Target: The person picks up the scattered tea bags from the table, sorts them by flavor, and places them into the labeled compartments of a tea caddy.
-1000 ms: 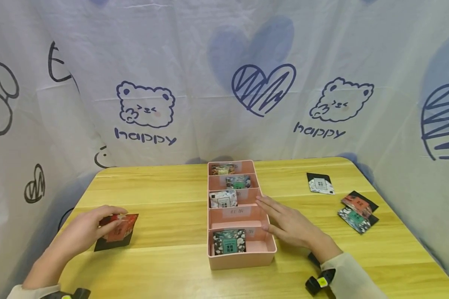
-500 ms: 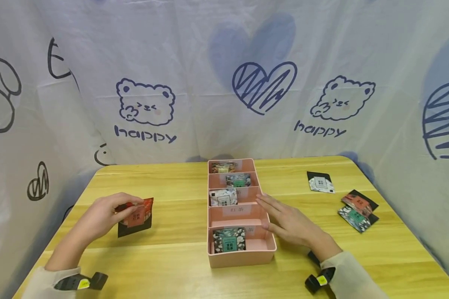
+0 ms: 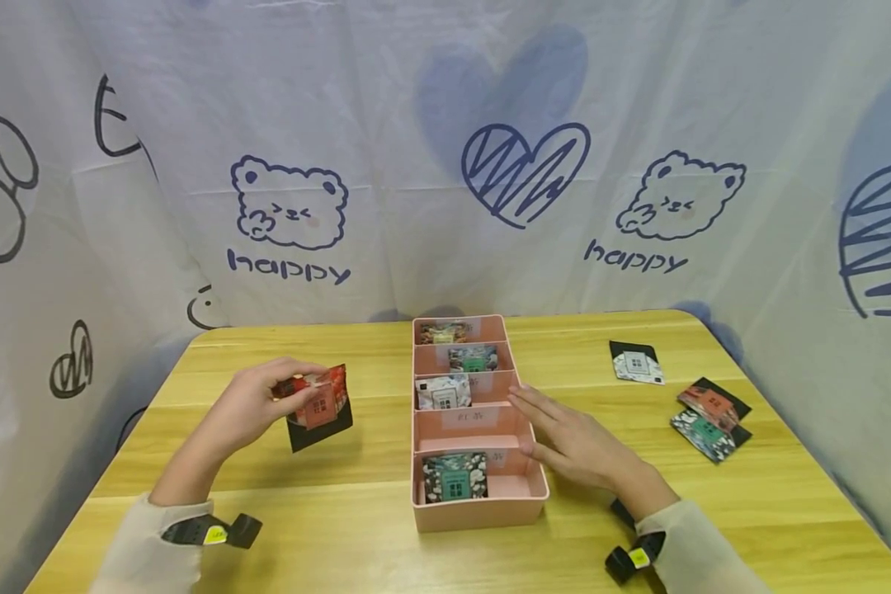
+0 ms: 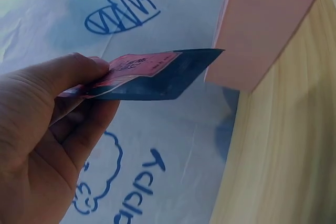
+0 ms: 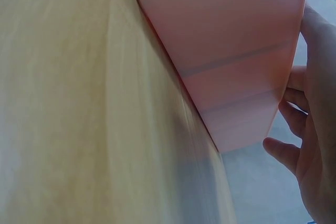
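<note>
A red-and-black tea sachet (image 3: 321, 410) is pinched between the thumb and fingers of my left hand (image 3: 263, 404), held above the table left of the pink box. In the left wrist view the sachet (image 4: 152, 77) points its dark end toward the box's side. The pink divided box (image 3: 478, 516) stands mid-table with labelled compartments. My right hand (image 3: 582, 441) lies along its right rim, fingers extended and touching the edge. Inside the box, a green-and-black sachet (image 3: 455, 478) sits in the front compartment and a white sachet (image 3: 443, 393) in the middle one.
Farther back in the box are a blue-green sachet (image 3: 473, 359) and a yellowish sachet (image 3: 443, 333). On the table's right lie a black-and-white sachet (image 3: 636, 365), a red sachet (image 3: 713, 403) and a green sachet (image 3: 704, 436), the last two overlapping. A printed curtain (image 3: 401, 206) hangs behind.
My left hand has lifted the red-and-black sachet and carried it right, toward the box. My right hand has stayed at the box's rim.
</note>
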Demonstrator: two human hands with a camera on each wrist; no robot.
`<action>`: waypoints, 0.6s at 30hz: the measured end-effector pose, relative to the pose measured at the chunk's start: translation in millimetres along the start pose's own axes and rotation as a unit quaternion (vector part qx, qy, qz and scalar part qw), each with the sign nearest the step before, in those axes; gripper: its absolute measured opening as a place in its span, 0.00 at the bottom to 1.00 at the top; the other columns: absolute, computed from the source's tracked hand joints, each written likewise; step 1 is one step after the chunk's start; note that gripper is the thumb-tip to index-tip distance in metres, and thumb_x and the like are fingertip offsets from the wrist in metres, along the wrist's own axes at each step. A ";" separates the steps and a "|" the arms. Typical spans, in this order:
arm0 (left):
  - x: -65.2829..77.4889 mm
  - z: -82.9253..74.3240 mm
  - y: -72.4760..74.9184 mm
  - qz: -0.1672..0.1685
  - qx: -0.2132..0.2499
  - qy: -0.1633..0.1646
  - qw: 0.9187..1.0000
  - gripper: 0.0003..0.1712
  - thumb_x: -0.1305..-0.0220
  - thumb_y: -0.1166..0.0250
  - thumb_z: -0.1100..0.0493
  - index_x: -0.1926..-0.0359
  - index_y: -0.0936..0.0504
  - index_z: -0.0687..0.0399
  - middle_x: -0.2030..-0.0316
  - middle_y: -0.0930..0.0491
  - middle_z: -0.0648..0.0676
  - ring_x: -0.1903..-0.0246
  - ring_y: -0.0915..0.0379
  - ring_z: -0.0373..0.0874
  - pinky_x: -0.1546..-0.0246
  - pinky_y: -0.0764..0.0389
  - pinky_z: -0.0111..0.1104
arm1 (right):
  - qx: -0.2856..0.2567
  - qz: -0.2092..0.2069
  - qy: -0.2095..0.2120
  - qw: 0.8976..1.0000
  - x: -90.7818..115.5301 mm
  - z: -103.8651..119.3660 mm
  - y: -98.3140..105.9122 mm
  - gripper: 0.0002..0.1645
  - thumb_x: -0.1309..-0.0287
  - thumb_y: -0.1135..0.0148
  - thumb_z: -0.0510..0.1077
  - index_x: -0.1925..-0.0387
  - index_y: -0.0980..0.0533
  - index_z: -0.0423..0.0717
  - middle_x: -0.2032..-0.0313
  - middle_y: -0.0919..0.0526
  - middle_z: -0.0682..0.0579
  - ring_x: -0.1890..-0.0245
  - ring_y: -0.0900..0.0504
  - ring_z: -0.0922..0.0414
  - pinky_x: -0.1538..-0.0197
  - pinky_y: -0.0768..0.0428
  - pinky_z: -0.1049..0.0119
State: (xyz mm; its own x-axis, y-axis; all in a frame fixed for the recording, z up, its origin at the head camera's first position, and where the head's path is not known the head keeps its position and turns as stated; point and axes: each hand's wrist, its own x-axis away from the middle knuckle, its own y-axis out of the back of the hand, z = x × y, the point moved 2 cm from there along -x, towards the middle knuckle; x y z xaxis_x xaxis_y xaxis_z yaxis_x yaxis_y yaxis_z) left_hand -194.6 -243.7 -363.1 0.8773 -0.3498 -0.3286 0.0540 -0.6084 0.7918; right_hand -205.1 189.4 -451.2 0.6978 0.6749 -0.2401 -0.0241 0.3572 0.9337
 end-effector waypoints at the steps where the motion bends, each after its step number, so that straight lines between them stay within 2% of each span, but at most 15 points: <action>1: -2.5 -2.2 -1.4 -0.001 0.005 -0.002 1.000 0.14 0.35 0.33 0.60 0.48 0.15 0.50 0.57 0.17 0.52 0.73 0.29 0.40 0.77 0.25 0.29 | 0.000 0.000 -0.001 1.000 0.1 0.0 0.1 0.39 0.30 0.47 0.57 0.24 0.45 0.49 0.25 0.47 0.51 0.28 0.42 0.47 0.36 0.32 0.44; 8: -17.7 -13.5 -13.2 -0.005 0.014 -0.022 1.000 0.17 0.34 0.34 0.59 0.45 0.16 0.50 0.52 0.17 0.55 0.68 0.27 0.42 0.74 0.23 0.31 | 0.000 0.000 0.001 1.000 0.0 -0.2 -0.2 0.39 0.30 0.49 0.59 0.24 0.45 0.50 0.25 0.47 0.51 0.28 0.42 0.47 0.36 0.32 0.44; 18: -41.5 -28.9 -30.4 -0.006 0.050 -0.029 0.998 0.17 0.35 0.33 0.58 0.46 0.16 0.50 0.52 0.17 0.53 0.71 0.26 0.42 0.74 0.22 0.32 | 0.006 -0.008 0.009 1.000 0.2 -1.6 -1.6 0.39 0.30 0.48 0.58 0.25 0.44 0.49 0.25 0.46 0.50 0.29 0.40 0.46 0.37 0.30 0.44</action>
State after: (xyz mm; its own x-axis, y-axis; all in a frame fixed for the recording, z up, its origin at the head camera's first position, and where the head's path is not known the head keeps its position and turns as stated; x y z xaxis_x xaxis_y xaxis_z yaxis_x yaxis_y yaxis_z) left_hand -218.9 -190.1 -358.6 0.8480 -0.3811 -0.3682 0.0131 -0.6795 0.7335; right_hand -206.0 190.0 -453.2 0.6850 0.6809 -0.2593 -0.0051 0.3604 0.9328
